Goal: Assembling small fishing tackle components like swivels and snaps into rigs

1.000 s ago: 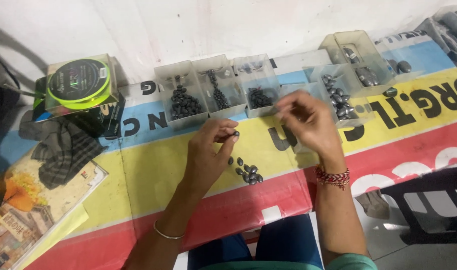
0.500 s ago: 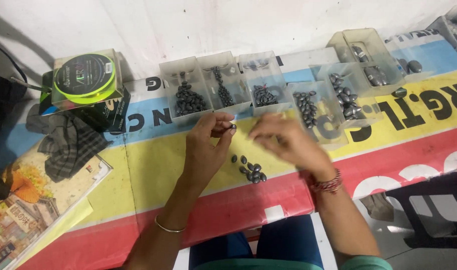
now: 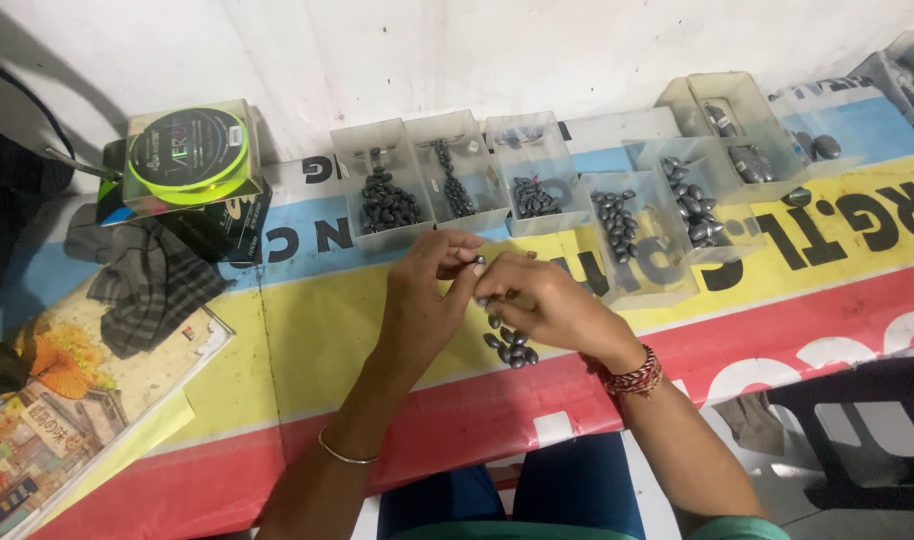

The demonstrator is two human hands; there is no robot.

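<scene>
My left hand (image 3: 427, 300) and my right hand (image 3: 542, 300) meet over the middle of the banner-covered table (image 3: 307, 330). The fingertips of both pinch a small dark oval weight (image 3: 478, 262) between them. Just below the hands lies a little pile of the same dark weights (image 3: 512, 345) on the yellow stripe. Behind the hands stands a row of clear plastic boxes (image 3: 457, 185) holding more dark weights of different sizes. A red thread band circles my right wrist and a thin bangle my left forearm.
A spool of green line in a clear case (image 3: 187, 155) sits on dark boxes at the back left. A checked cloth (image 3: 152, 280) and a picture book (image 3: 47, 410) lie left. More clear boxes (image 3: 737, 130) stand back right. A dark stool (image 3: 857, 420) is at the right.
My right hand came back from the boxes on the right and joined my left hand at the centre. The view shifted slightly.
</scene>
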